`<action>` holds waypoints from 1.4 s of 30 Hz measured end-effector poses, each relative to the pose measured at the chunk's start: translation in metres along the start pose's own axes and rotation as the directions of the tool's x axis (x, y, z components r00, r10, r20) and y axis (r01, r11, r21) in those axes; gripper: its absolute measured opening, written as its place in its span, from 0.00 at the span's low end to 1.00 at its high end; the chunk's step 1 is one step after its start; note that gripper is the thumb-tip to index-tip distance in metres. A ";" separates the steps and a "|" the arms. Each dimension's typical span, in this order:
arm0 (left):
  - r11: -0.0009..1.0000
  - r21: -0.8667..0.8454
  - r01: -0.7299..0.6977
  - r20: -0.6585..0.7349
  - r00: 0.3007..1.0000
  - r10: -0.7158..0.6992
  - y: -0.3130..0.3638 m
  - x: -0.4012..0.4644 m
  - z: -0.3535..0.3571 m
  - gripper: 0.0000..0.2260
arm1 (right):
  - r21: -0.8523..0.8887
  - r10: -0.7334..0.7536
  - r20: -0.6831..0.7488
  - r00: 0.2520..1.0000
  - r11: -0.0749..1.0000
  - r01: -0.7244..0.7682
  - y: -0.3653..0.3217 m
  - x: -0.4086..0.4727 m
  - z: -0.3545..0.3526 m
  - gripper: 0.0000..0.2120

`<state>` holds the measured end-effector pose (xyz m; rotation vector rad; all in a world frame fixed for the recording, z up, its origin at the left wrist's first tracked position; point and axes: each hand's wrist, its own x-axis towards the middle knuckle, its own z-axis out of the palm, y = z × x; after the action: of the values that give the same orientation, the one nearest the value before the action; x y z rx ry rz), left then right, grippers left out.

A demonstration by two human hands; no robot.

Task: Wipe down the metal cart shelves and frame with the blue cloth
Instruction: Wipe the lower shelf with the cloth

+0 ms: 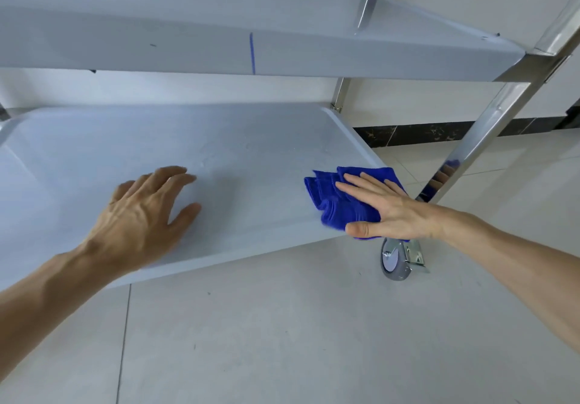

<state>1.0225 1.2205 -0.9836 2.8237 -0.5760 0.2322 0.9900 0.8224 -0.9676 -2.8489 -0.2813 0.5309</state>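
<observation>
Both bare forearms reach forward from the near edge. The left hand (pixel 142 215) lies palm down, fingers loosely spread and slightly bent, thumb out to the right. The right hand (pixel 381 207) comes in from the right, palm down, fingers straight and pointing left, thumb stretched along the near side. The hands are well apart.

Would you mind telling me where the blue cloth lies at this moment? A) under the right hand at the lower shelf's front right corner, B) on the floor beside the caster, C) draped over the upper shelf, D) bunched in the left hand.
A: the right hand presses the blue cloth flat on the lower shelf corner.
</observation>
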 end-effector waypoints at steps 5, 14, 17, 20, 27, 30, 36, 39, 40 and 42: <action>0.997 -0.036 0.067 0.051 0.997 -0.065 0.003 0.002 0.021 0.29 | 0.015 0.042 -0.032 0.999 0.999 -0.042 0.004 0.009 0.004 0.26; 0.997 -0.005 0.073 -0.001 0.997 -0.073 0.007 0.001 0.025 0.26 | 0.032 0.367 -0.256 0.894 0.928 -0.372 -0.038 0.148 -0.020 0.37; 0.997 -0.021 0.075 -0.007 0.997 -0.075 0.007 0.002 0.022 0.27 | -0.056 0.140 -0.248 0.959 0.986 -0.158 -0.083 0.157 -0.001 0.38; 0.997 -0.019 0.071 -0.008 0.997 -0.071 0.008 0.002 0.023 0.28 | -0.131 -0.085 -0.232 0.969 0.990 0.055 -0.088 0.134 0.011 0.37; 0.997 -0.018 0.070 -0.006 0.998 -0.070 0.007 0.002 0.027 0.27 | -0.143 -0.175 -0.231 0.957 0.979 0.144 0.011 0.093 -0.013 0.26; 0.997 -0.015 0.074 -0.005 0.997 -0.075 0.008 0.002 0.027 0.25 | -0.112 0.162 -0.296 0.941 0.973 -0.203 0.035 0.138 -0.039 0.30; 0.998 -0.007 0.063 -0.009 0.998 -0.063 0.007 0.004 0.025 0.24 | 0.036 0.311 -0.350 0.884 0.947 -0.319 -0.043 0.223 -0.033 0.34; 0.998 -0.017 0.054 -0.013 0.998 -0.055 0.005 0.003 0.027 0.25 | -0.088 0.027 -0.292 0.956 0.995 -0.055 -0.077 0.216 -0.017 0.35; 0.998 -0.018 0.052 -0.008 0.999 -0.053 0.004 0.003 0.027 0.25 | -0.122 -0.084 -0.268 0.960 0.991 0.052 -0.077 0.204 -0.012 0.35; 0.998 -0.018 0.058 -0.002 0.998 -0.058 0.004 0.003 0.028 0.24 | -0.148 -0.283 -0.233 0.930 0.956 0.254 -0.065 0.175 -0.006 0.32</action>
<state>1.0267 1.2082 -1.0089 2.8178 -0.4928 0.2182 1.1432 0.9236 -1.0031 -2.8773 -0.6624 0.0984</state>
